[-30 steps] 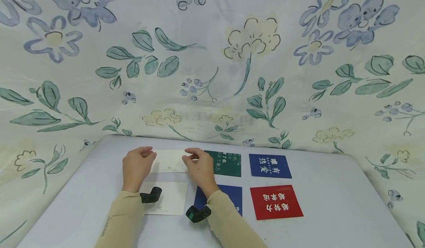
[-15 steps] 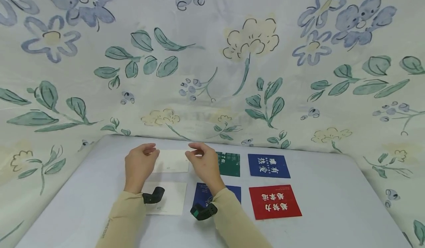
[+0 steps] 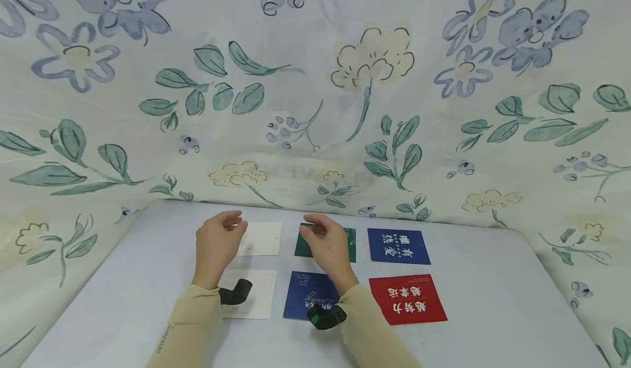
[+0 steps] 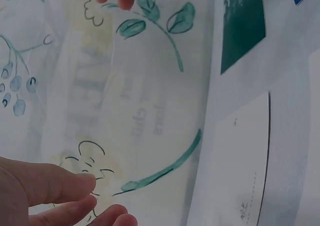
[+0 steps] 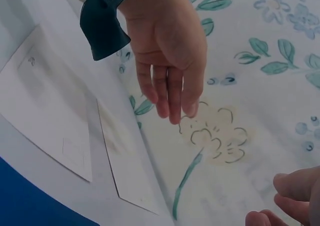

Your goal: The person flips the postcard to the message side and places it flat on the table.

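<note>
My left hand (image 3: pixel 218 245) hovers over the left part of a white card (image 3: pixel 263 239) in the back row, its fingers loosely bent and nothing between them. My right hand (image 3: pixel 329 247) is in front of a green card (image 3: pixel 304 246) with white writing, covering its middle. In the left wrist view a gap shows between the left thumb (image 4: pixel 75 186) and the fingers. The right wrist view has the right hand's fingertips (image 5: pixel 287 183) at the lower right corner, also without anything held. A second white card (image 3: pixel 261 294) lies below my left wrist, partly hidden by the sleeve and wrist camera.
In the front row lie a blue card (image 3: pixel 300 297), partly behind my right wrist, and a red card (image 3: pixel 409 299). Another blue card (image 3: pixel 399 246) lies at the back right. Behind the white table (image 3: pixel 503 291) hangs a floral cloth (image 3: pixel 305 83).
Both hands have shifted to the right, the right one farther. It has moved from the back white card to over the green card, and more of the front blue card shows.
</note>
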A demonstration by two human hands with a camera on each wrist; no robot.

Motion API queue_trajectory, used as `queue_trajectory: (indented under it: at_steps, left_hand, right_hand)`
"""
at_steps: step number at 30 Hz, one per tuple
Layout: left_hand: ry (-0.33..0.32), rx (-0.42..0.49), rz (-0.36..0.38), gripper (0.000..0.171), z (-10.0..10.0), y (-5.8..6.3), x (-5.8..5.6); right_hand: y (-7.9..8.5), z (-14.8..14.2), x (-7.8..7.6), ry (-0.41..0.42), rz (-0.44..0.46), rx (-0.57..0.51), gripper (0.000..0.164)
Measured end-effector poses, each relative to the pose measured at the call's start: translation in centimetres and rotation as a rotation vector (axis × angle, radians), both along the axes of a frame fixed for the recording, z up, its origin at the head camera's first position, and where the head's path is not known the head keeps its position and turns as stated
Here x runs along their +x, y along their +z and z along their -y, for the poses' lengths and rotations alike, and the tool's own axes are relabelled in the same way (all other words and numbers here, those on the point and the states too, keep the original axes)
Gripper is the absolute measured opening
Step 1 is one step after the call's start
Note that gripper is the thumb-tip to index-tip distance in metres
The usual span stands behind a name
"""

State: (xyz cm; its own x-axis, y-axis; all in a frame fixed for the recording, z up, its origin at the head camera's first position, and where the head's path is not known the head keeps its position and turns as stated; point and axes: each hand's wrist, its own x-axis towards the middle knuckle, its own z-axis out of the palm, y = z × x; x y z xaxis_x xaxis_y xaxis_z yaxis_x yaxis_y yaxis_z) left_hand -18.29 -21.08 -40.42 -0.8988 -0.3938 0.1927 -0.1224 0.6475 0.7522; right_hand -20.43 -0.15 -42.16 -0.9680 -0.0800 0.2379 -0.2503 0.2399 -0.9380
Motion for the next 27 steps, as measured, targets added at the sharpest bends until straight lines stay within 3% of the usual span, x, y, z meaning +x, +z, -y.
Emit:
queue_trajectory:
  at_steps: [14, 27]
  left_hand:
    - [-0.081, 0.008, -0.023, 0.033, -2.0, -0.3, -0.2]
    - [-0.151, 0.041, 0.017, 0.038, -3.8, -0.6, -0.2]
  right_hand:
    - [-0.2, -2.8, 0.2, -0.066, 0.007, 0.042, 0.024]
    - [-0.8, -5.7, -0.1, -0.152, 0.039, 0.072, 0.027]
